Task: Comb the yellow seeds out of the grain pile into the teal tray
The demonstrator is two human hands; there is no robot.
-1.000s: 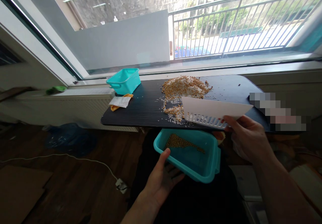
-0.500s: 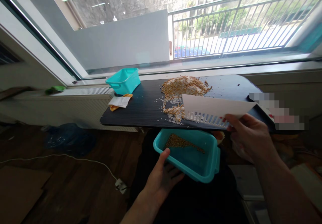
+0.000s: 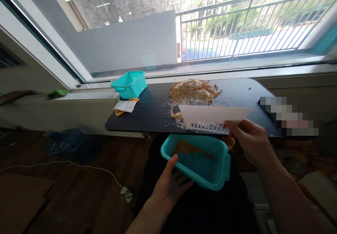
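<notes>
My left hand (image 3: 171,183) grips the near left side of a turquoise plastic tub (image 3: 202,179), thumb over the rim and fingers underneath. Round tan beans, perhaps soybeans (image 3: 185,147), lie on the tub's floor. In my right hand (image 3: 249,135) is a white card with a row of slots (image 3: 213,114) along its lower edge, pinched at its right end. The card leans over the dark table (image 3: 147,116), its slotted edge close to the table's front. Behind it lies a heap of beans mixed with white grains (image 3: 193,91); a smaller patch is partly hidden by the card.
A second turquoise tub (image 3: 131,85) stands at the table's back left, beside a folded paper on a yellow cloth (image 3: 125,106). A blurred-out object (image 3: 292,118) lies at the right end. The window (image 3: 131,44) rises behind; a white cable (image 3: 86,165) crosses the floor.
My right hand has moved the slotted card left and slightly toward me, covering more of the small patch. My left hand and the tub have barely moved.
</notes>
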